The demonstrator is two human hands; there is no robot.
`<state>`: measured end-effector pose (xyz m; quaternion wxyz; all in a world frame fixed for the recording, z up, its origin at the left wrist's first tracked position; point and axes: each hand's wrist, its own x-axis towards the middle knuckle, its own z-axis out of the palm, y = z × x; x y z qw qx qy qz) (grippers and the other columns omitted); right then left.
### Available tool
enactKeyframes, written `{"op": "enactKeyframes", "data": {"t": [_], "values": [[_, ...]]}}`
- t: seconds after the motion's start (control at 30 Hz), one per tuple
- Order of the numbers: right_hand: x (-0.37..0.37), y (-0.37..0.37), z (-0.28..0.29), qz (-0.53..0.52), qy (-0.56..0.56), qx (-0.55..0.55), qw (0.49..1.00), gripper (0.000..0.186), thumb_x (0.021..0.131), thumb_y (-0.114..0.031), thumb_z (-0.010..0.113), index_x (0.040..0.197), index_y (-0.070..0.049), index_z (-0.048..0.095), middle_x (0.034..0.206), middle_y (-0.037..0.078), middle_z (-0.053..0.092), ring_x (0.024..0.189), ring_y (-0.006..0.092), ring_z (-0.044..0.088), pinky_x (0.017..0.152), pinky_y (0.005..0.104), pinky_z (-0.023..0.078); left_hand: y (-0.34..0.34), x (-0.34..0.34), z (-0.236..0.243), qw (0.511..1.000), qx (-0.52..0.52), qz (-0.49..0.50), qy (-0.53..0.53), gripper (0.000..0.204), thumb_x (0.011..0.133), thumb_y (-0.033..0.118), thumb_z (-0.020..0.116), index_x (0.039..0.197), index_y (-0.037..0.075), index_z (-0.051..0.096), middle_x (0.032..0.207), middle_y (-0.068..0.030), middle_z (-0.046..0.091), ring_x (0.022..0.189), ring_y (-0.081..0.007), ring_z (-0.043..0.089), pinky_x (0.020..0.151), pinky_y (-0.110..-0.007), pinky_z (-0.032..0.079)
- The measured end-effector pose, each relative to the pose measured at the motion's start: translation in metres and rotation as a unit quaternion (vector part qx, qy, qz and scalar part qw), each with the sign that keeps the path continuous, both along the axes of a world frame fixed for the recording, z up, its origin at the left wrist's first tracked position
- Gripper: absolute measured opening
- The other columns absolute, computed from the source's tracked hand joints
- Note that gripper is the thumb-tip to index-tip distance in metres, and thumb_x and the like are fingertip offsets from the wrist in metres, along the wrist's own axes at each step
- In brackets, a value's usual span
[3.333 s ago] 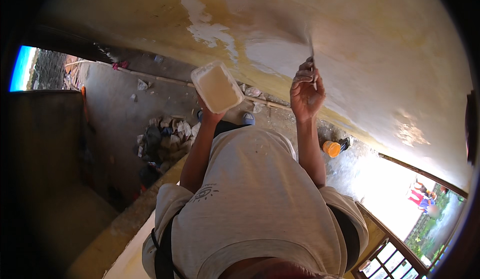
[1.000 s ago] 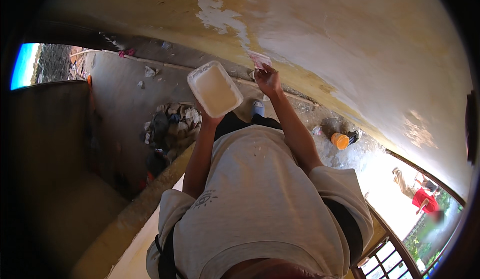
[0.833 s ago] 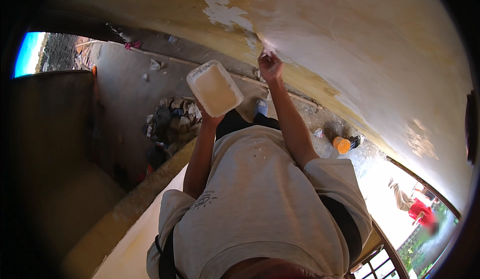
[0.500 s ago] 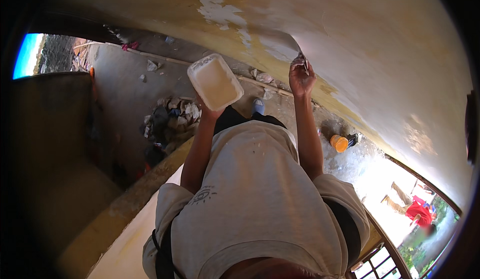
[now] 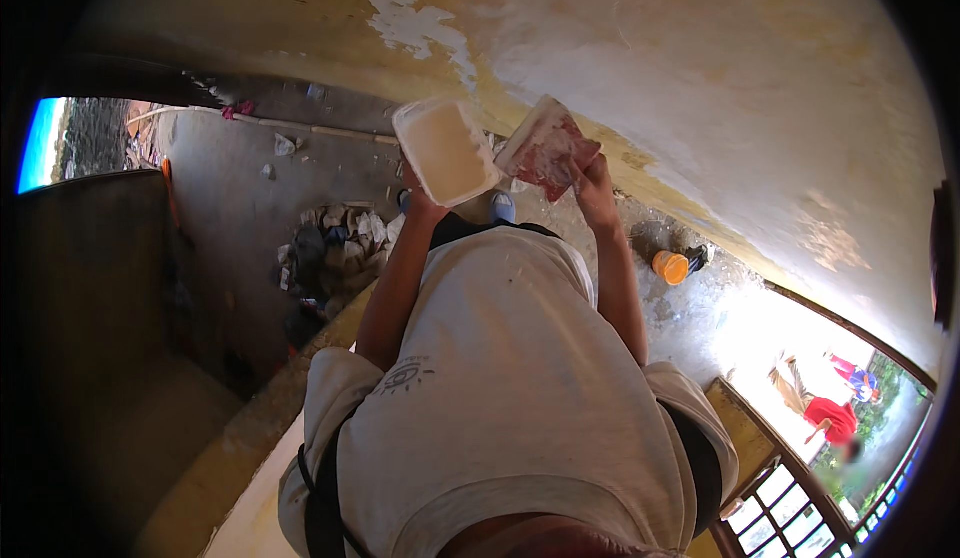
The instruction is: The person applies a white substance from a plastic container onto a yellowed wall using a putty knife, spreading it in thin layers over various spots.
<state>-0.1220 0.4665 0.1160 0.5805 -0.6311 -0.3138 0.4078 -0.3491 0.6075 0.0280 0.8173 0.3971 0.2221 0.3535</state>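
Observation:
My left hand (image 5: 422, 193) grips a white rectangular plastic tub (image 5: 443, 148) of creamy, off-white filler, its fingers mostly hidden beneath it. My right hand (image 5: 592, 183) is closed on a flat scraper (image 5: 545, 148) with a reddish, filler-smeared face and a pale edge. The scraper is tilted beside the tub’s right rim; whether they touch I cannot tell. Above both hands spreads a plastered wall (image 5: 700, 78) with yellowed areas and ragged white patches.
An orange bucket (image 5: 669, 267) stands by the wall’s foot. A heap of debris (image 5: 340, 258) lies left of me, beside a ledge (image 5: 250, 418). A pole (image 5: 330, 130) lies along the floor. People (image 5: 830, 418) are in the bright opening at lower right, near a barred window (image 5: 780, 508).
My right hand has pulled the scraper off the wall, down and left to the tub, turning its face toward view. The tub has shifted slightly right. People outside have moved.

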Motion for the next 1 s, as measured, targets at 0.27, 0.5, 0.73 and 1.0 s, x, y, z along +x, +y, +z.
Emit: {"op": "enactKeyframes", "data": {"t": [0.27, 0.5, 0.73, 1.0], "values": [[-0.041, 0.077, 0.042, 0.151, -0.356, -0.129, 0.913, 0.027, 0.082, -0.018, 0.057, 0.069, 0.005, 0.054, 0.061, 0.020, 0.057, 0.060, 0.0373, 0.058, 0.057, 0.0412, 0.047, 0.001, 0.033, 0.049, 0.970, -0.227, -0.012, -0.081, 0.064, 0.093, 0.059, 0.032, 0.136, 0.014, 0.042, 0.129, -0.0075, 0.053, 0.116, -0.0270, 0.054, 0.096, -0.052, 0.045], [-0.035, 0.079, 0.067, 0.190, -0.356, -0.150, 0.903, 0.026, 0.086, -0.021, 0.057, 0.083, 0.005, 0.060, 0.065, 0.017, 0.062, 0.062, 0.0335, 0.061, 0.061, 0.0391, 0.047, 0.002, 0.035, 0.044, 0.921, -0.280, -0.105, -0.249, 0.067, 0.094, 0.058, 0.028, 0.142, 0.012, 0.032, 0.138, -0.0101, 0.043, 0.125, -0.0293, 0.044, 0.102, -0.050, 0.040], [-0.024, 0.038, 0.052, 0.154, -0.080, -0.039, 0.984, 0.022, 0.095, -0.016, 0.050, 0.092, 0.003, 0.061, 0.081, 0.006, 0.064, 0.074, 0.0149, 0.060, 0.063, 0.0320, 0.047, 0.007, 0.035, 0.021, 0.930, -0.263, -0.046, -0.251, 0.065, 0.095, 0.051, 0.035, 0.144, 0.010, 0.026, 0.142, -0.0143, 0.038, 0.128, -0.0310, 0.042, 0.103, -0.052, 0.040], [-0.056, 0.051, 0.042, 0.083, 0.402, 0.148, 0.900, 0.016, 0.090, -0.012, 0.058, 0.104, -0.005, 0.057, 0.098, 0.005, 0.063, 0.082, 0.0146, 0.062, 0.063, 0.0271, 0.050, 0.013, 0.056, 0.073, 0.940, -0.240, -0.019, -0.242, 0.069, 0.091, 0.055, 0.039, 0.143, 0.009, 0.030, 0.139, -0.0159, 0.041, 0.124, -0.0333, 0.046, 0.100, -0.048, 0.045]]}}
